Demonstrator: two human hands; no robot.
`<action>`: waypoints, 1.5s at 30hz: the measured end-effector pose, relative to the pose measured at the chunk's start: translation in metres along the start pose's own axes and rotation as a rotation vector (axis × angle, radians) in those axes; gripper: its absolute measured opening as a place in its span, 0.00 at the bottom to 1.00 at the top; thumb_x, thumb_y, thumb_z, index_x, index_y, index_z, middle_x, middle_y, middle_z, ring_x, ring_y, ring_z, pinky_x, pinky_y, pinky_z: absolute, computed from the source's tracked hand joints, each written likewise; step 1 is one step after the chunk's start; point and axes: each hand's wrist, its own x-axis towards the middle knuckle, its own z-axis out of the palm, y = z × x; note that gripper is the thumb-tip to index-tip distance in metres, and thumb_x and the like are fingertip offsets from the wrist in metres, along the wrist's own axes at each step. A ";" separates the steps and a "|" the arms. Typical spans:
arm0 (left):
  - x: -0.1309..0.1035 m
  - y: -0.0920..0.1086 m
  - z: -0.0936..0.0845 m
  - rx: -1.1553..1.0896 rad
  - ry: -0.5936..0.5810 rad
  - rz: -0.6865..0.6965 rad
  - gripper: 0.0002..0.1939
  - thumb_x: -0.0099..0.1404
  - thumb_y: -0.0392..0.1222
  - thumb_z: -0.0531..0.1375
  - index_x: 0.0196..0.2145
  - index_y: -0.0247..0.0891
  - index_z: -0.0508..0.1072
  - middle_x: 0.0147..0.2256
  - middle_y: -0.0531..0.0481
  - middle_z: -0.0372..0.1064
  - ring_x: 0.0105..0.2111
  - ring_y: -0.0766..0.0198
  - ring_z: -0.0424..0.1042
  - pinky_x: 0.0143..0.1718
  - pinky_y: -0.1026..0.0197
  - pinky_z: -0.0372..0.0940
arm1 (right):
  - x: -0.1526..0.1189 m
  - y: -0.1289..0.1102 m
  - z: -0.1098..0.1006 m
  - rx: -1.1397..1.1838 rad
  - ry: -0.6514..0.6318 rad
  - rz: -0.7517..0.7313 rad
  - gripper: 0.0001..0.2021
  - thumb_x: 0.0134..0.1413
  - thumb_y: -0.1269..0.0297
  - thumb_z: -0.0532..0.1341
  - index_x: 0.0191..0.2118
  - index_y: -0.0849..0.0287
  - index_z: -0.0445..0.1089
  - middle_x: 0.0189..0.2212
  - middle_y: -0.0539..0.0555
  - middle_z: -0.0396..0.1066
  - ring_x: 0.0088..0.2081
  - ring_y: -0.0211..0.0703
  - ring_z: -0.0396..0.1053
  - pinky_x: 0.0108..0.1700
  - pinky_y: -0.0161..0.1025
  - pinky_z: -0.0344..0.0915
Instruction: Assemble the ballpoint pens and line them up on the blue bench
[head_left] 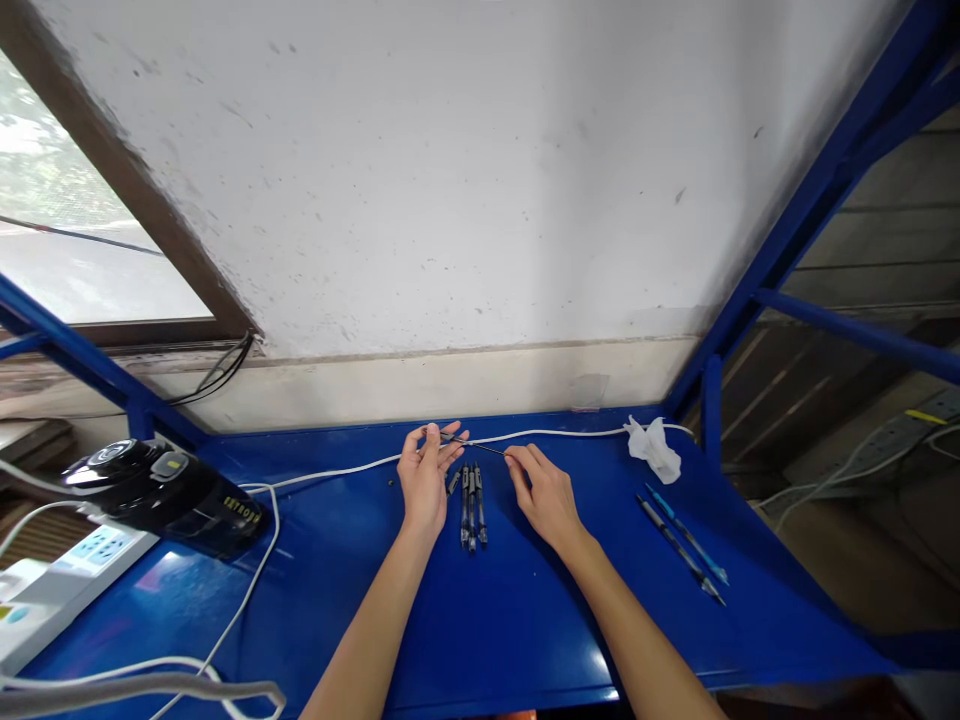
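Observation:
Over the back of the blue table, my left hand point(424, 485) is closed on a dark pen barrel point(451, 437), its thumb against it and the other fingers partly spread. A thin dark pen refill point(487, 448) runs from the barrel to my right hand point(546, 497), whose thumb and fingertips pinch its right end. How far the refill sits inside the barrel is too small to tell. Between my wrists several black, clear-bodied pens point(472, 508) lie side by side. A short dark pen part point(454, 481) rests just left of them, close to my left hand.
On the right lie a blue pen point(688, 535), a grey-black pen point(681, 551) and a crumpled white tissue point(654, 449). A black tumbler point(169, 503) and a white power strip point(79, 580) occupy the left. A white cable point(330, 473) crosses behind my hands; blue frame posts point(710, 415) flank the table.

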 end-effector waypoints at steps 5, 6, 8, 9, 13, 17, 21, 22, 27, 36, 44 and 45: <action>-0.006 0.001 0.005 0.058 -0.080 -0.012 0.21 0.68 0.59 0.69 0.44 0.42 0.69 0.48 0.40 0.84 0.43 0.50 0.86 0.42 0.57 0.76 | 0.001 -0.001 -0.001 -0.005 -0.019 0.004 0.14 0.80 0.60 0.50 0.53 0.50 0.73 0.42 0.55 0.78 0.39 0.47 0.78 0.39 0.38 0.68; -0.009 0.000 0.007 0.072 -0.112 -0.022 0.21 0.68 0.59 0.69 0.44 0.43 0.69 0.47 0.40 0.84 0.42 0.50 0.86 0.41 0.56 0.76 | 0.000 -0.001 -0.001 0.002 -0.028 -0.005 0.14 0.80 0.60 0.50 0.54 0.50 0.73 0.42 0.55 0.78 0.40 0.47 0.78 0.39 0.38 0.69; -0.013 -0.002 0.010 0.089 -0.171 -0.040 0.21 0.68 0.59 0.69 0.45 0.43 0.68 0.47 0.40 0.85 0.41 0.50 0.86 0.42 0.56 0.76 | 0.000 -0.002 -0.001 0.039 -0.048 -0.030 0.14 0.79 0.59 0.51 0.57 0.50 0.71 0.45 0.56 0.78 0.43 0.48 0.79 0.43 0.39 0.71; -0.016 -0.004 0.012 0.093 -0.192 -0.045 0.21 0.68 0.59 0.69 0.45 0.43 0.69 0.46 0.40 0.85 0.40 0.51 0.86 0.42 0.55 0.76 | -0.001 -0.003 -0.001 0.064 -0.058 -0.038 0.13 0.79 0.59 0.52 0.59 0.50 0.69 0.45 0.56 0.78 0.44 0.48 0.79 0.45 0.40 0.72; -0.024 -0.011 0.018 0.128 -0.235 -0.040 0.19 0.69 0.57 0.69 0.45 0.42 0.70 0.46 0.40 0.85 0.40 0.52 0.86 0.44 0.55 0.76 | -0.003 -0.002 0.003 0.163 -0.062 0.019 0.10 0.77 0.57 0.56 0.55 0.54 0.67 0.42 0.55 0.79 0.41 0.48 0.79 0.42 0.40 0.72; -0.027 -0.014 0.021 0.135 -0.287 -0.044 0.18 0.69 0.56 0.69 0.44 0.42 0.72 0.46 0.38 0.85 0.44 0.50 0.85 0.51 0.51 0.74 | -0.004 0.001 0.007 0.216 -0.071 0.069 0.07 0.76 0.58 0.54 0.48 0.54 0.65 0.40 0.54 0.78 0.37 0.48 0.78 0.38 0.40 0.69; -0.027 -0.013 0.021 0.089 -0.325 -0.057 0.18 0.69 0.56 0.69 0.45 0.42 0.72 0.47 0.38 0.84 0.47 0.48 0.84 0.55 0.46 0.73 | -0.004 0.002 0.006 0.220 -0.077 0.064 0.07 0.77 0.58 0.54 0.46 0.54 0.65 0.39 0.54 0.78 0.37 0.48 0.77 0.38 0.40 0.67; -0.026 -0.012 0.021 0.084 -0.329 -0.060 0.17 0.69 0.56 0.69 0.45 0.42 0.72 0.47 0.38 0.84 0.47 0.48 0.84 0.55 0.46 0.73 | -0.003 0.001 0.005 0.220 -0.077 0.063 0.07 0.77 0.58 0.54 0.46 0.54 0.65 0.39 0.54 0.78 0.37 0.48 0.76 0.39 0.40 0.67; -0.025 -0.012 0.019 0.079 -0.336 -0.068 0.17 0.69 0.56 0.69 0.44 0.41 0.76 0.48 0.38 0.83 0.48 0.48 0.83 0.56 0.44 0.72 | -0.002 -0.003 -0.001 0.180 -0.091 0.040 0.09 0.78 0.58 0.52 0.49 0.53 0.67 0.41 0.54 0.78 0.39 0.47 0.77 0.40 0.39 0.66; -0.020 -0.020 0.013 0.124 -0.303 -0.036 0.16 0.67 0.52 0.71 0.48 0.40 0.83 0.46 0.43 0.82 0.47 0.55 0.79 0.51 0.58 0.71 | -0.002 -0.003 0.000 0.242 -0.073 0.053 0.09 0.77 0.57 0.54 0.50 0.54 0.68 0.42 0.55 0.76 0.40 0.48 0.75 0.41 0.40 0.68; -0.020 -0.015 0.016 0.038 -0.317 -0.083 0.20 0.65 0.52 0.73 0.50 0.39 0.84 0.45 0.42 0.83 0.49 0.53 0.79 0.58 0.54 0.68 | -0.001 -0.007 -0.002 0.323 -0.094 0.084 0.13 0.78 0.56 0.50 0.45 0.52 0.69 0.32 0.50 0.73 0.32 0.45 0.72 0.38 0.39 0.66; -0.020 -0.015 0.016 0.030 -0.314 -0.084 0.20 0.65 0.52 0.73 0.50 0.39 0.84 0.45 0.42 0.83 0.49 0.53 0.79 0.58 0.54 0.68 | -0.001 -0.008 -0.002 0.340 -0.082 0.097 0.11 0.77 0.55 0.52 0.46 0.52 0.68 0.32 0.50 0.73 0.32 0.44 0.71 0.37 0.38 0.66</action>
